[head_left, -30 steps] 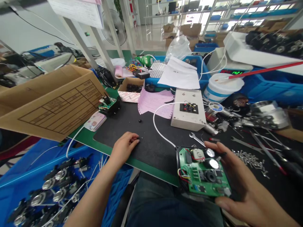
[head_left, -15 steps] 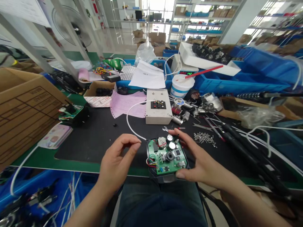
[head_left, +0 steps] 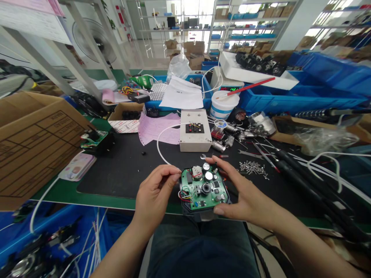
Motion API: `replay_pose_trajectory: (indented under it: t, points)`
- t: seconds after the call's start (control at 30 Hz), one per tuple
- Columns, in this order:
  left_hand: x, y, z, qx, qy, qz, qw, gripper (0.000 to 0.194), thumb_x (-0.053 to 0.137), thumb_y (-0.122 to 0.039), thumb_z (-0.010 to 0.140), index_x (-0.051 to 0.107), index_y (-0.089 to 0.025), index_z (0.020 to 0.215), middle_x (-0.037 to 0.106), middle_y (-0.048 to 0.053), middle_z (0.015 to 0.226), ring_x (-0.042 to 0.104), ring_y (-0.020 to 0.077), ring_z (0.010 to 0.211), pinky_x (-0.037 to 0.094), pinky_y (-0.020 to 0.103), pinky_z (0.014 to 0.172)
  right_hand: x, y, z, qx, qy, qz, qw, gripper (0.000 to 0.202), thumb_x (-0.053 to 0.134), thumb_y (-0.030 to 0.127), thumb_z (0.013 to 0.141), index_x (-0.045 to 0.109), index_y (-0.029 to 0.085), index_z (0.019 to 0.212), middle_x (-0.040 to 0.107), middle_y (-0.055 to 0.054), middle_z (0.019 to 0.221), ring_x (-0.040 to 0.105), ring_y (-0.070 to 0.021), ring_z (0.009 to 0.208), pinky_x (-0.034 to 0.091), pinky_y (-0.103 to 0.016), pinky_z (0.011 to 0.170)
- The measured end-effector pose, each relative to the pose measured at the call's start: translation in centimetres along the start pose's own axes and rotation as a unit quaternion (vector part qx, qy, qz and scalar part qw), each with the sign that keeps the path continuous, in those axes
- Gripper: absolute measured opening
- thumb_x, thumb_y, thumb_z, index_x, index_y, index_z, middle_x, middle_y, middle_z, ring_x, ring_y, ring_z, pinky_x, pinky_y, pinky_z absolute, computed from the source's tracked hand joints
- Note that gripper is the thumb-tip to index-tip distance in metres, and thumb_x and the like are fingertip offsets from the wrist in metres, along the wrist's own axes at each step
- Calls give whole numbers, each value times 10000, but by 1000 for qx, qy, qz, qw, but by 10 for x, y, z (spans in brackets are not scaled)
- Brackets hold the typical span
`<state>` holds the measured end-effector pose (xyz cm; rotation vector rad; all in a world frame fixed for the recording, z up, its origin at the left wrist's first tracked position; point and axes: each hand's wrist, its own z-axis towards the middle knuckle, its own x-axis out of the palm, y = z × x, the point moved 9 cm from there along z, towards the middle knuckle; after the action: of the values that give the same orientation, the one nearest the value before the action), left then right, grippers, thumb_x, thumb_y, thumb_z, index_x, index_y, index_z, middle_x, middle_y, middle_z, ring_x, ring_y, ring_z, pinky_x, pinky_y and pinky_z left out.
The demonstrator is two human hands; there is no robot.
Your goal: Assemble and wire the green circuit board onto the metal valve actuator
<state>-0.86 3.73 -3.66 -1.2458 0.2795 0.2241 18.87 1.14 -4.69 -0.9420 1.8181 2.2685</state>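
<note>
Right fingers (head_left: pixel 227 168): spread, case (head_left: pixel 189 210) gripped between | left fingers (head_left: pixel 169 170): pressed together, its corner beside, pinching anything: cannot tell | better hold case steady

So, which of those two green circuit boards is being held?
The nearer circuit board, gripped by the right hand with the left hand at one corner; the farther circuit board sits beside the cardboard box.

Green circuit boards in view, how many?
2: one circuit board in the right hand; second board beside the cardboard box at left. Blue bin lower left may hide more.
</note>
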Motion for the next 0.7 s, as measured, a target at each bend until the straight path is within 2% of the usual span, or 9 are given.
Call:
replay_pose_trajectory:
  t: [0.07,0.17,0.47,0.7]
  points:
    - [1,-3,3,18,5,20,1000,60,598,-193,877,652,-207,855,648,-3,858,615,123,775,498,216,704,0,0,0,-2,2,-4,1000,884,712,535,800,240,244,1488,313,-121,1502,302,-330,1380,257,-533,1145]
    - [6,-9,8,53,42,43,997,70,591,-185,871,630,-200,815,620,2,822,594,133,773,479,225,693,0,-1,0,2,3,-4,1000,893,719,534,794,243,239,1490,317,-125,1501,313,-338,1373,248,-545,1146]
    - [11,-22,22,65,159,89,981,112,604,-156,852,685,-213,799,641,4,838,621,128,775,488,208,690,2,0,1,4,8,-6,1000,889,720,524,794,241,249,1490,305,-117,1510,305,-333,1377,248,-547,1145]
    - [10,-26,22,88,170,114,975,123,587,-172,860,689,-207,799,663,19,837,638,139,768,508,208,677,2,3,2,8,10,-4,1000,886,721,526,794,248,244,1488,310,-122,1508,302,-331,1380,253,-540,1144]
